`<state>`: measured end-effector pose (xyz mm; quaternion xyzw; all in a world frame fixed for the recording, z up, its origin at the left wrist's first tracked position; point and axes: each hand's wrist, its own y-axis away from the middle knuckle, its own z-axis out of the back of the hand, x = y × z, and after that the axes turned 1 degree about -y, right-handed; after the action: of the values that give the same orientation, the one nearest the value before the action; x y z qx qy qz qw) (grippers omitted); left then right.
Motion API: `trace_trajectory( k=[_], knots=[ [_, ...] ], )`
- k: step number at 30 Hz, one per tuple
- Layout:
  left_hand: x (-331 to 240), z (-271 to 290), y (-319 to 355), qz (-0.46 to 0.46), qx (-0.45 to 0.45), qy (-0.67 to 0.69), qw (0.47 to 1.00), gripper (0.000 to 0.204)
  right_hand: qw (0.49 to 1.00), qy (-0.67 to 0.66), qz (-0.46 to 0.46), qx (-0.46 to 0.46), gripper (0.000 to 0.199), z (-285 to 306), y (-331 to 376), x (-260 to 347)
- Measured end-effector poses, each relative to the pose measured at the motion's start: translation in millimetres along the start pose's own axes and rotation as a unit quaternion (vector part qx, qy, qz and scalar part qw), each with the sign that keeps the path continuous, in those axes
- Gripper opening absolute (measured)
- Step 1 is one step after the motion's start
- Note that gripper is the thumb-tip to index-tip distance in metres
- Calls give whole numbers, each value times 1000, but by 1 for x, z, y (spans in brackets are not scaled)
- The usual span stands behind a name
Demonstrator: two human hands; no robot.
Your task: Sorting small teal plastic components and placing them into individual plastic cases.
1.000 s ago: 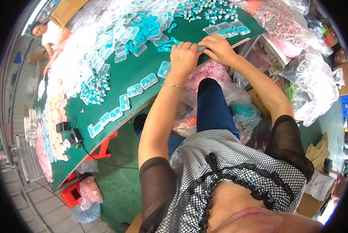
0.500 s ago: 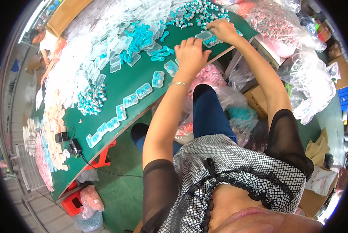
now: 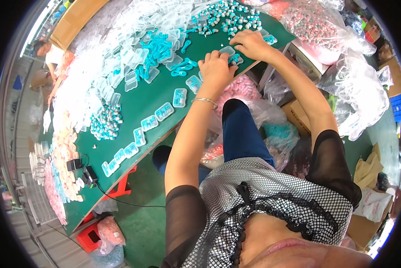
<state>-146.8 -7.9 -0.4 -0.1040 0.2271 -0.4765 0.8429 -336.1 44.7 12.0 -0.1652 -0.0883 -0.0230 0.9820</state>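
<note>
An open clear plastic case (image 3: 235, 59) with teal pieces inside lies between my two hands near the table edge. My left hand (image 3: 216, 69) rests low at its left side, fingers spread and bent, thumb stretched toward the case. Just beyond, my right hand (image 3: 250, 44) hovers with curled fingers over the case's far side; whatever is in its fingertips is hidden. Another case with teal contents (image 3: 270, 39) sits right of that hand. Several filled clear cases (image 3: 164, 111) line the front edge to the left. Near my left hand are loose teal plastic pieces (image 3: 182, 67).
A pile of small teal-and-grey pieces (image 3: 229, 18) lies at the back, another (image 3: 105, 120) at the left. Clear empty cases (image 3: 129, 53) heap up behind a teal heap (image 3: 156, 49). A black power adapter (image 3: 90, 175) with cable is at left; plastic bags (image 3: 357, 98) stand right.
My right hand has come back from the small-piece pile toward the open case. My left hand has shifted slightly down and left, though the whole view has shifted a little too.
</note>
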Motion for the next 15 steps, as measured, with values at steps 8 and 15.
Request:
trace_trajectory(
  k=[8,15],
  knots=[
    [11,12,22,-6,-17,17,1000,43,990,-95,73,-69,18,-5,12,29],
    [15,15,30,-17,-43,26,999,42,983,-135,80,-98,14,3,44,56]
  ],
)
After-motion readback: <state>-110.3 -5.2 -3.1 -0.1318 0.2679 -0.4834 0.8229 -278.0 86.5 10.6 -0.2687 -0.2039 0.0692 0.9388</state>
